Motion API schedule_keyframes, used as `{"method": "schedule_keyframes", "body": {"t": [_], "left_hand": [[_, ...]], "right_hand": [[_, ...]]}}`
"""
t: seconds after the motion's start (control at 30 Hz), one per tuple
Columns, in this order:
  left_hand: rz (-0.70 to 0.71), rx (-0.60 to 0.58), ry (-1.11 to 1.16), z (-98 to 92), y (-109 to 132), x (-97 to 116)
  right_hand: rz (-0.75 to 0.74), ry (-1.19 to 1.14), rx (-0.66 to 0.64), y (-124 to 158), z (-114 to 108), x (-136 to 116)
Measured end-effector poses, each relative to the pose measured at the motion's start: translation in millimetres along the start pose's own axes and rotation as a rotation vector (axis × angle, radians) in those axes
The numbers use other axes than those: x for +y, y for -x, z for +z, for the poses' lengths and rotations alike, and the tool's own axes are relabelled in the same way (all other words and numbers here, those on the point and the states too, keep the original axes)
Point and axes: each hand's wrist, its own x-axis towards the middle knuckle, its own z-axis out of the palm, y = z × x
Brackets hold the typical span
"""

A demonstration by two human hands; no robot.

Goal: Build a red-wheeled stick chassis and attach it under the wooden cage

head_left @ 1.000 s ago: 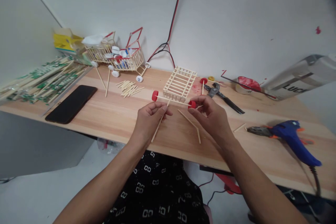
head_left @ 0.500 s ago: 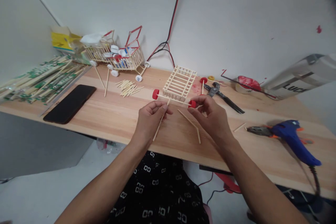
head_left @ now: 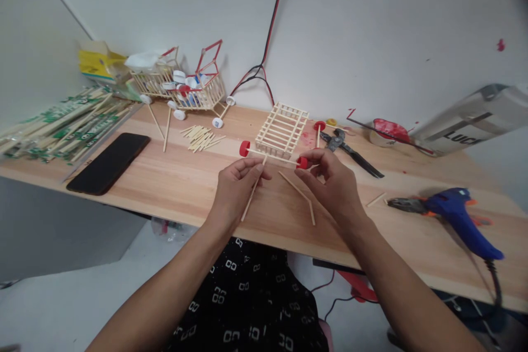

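My left hand (head_left: 241, 181) pinches a thin wooden stick (head_left: 248, 206), whose upper end meets a wooden axle (head_left: 272, 157). Red bottle caps sit as wheels on both axle ends, one cap (head_left: 245, 148) at the left and another cap (head_left: 302, 163) at the right. My right hand (head_left: 328, 176) is closed on the right-hand cap. Between the hands, an angled pair of joined sticks (head_left: 303, 195) lies on the tabletop. Just behind the axle stands a slatted stick basket (head_left: 282, 127). Another stick with red caps (head_left: 319, 129) is partly hidden behind my right hand.
Short cut sticks (head_left: 202, 137) and a black phone (head_left: 109, 163) lie left. Miniature stick carts (head_left: 202, 91) and wrapped chopsticks (head_left: 61, 121) stand further back. At right are pincers (head_left: 352, 154), a blue glue gun (head_left: 462, 220), pliers (head_left: 406, 205) and a cup of red paint (head_left: 388, 132).
Both hands hold almost the same pose, with the stick still against the axle. The whole view has shifted very slightly; nothing was let go or picked up.
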Motion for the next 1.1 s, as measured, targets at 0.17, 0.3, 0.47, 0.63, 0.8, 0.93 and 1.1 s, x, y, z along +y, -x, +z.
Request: {"method": "schedule_keyframes", "body": {"t": [0.17, 0.3, 0.47, 0.63, 0.8, 0.93, 1.1], "left_hand": [[-0.001, -0.004, 0.005, -0.8, -0.7, -1.4], [-0.008, -0.006, 0.013, -0.5, -0.7, -1.2], [-0.007, 0.002, 0.018, 0.2, -0.3, -1.3], [0.007, -0.002, 0.031, 0.6, 0.2, -2.0], [0.013, 0.011, 0.060, 1.4, 0.1, -3.0], [0.020, 0.005, 0.059, 1.0, -0.5, -4.1], [0.024, 0.003, 0.058, 1.0, -0.6, -4.2]], "right_hand": [[-0.003, -0.010, -0.002, -0.1, 0.0, 0.5], [0.003, -0.008, -0.008, -0.1, -0.5, 0.3], [0.001, -0.020, -0.011, 0.2, -0.6, 0.3], [0.010, -0.017, -0.012, -0.4, 0.0, 0.0], [-0.005, -0.012, -0.008, -0.5, 0.2, 0.2], [-0.006, -0.015, -0.009, -0.2, 0.4, 0.8], [0.000, -0.014, -0.013, -0.4, 0.7, 1.0]]}}
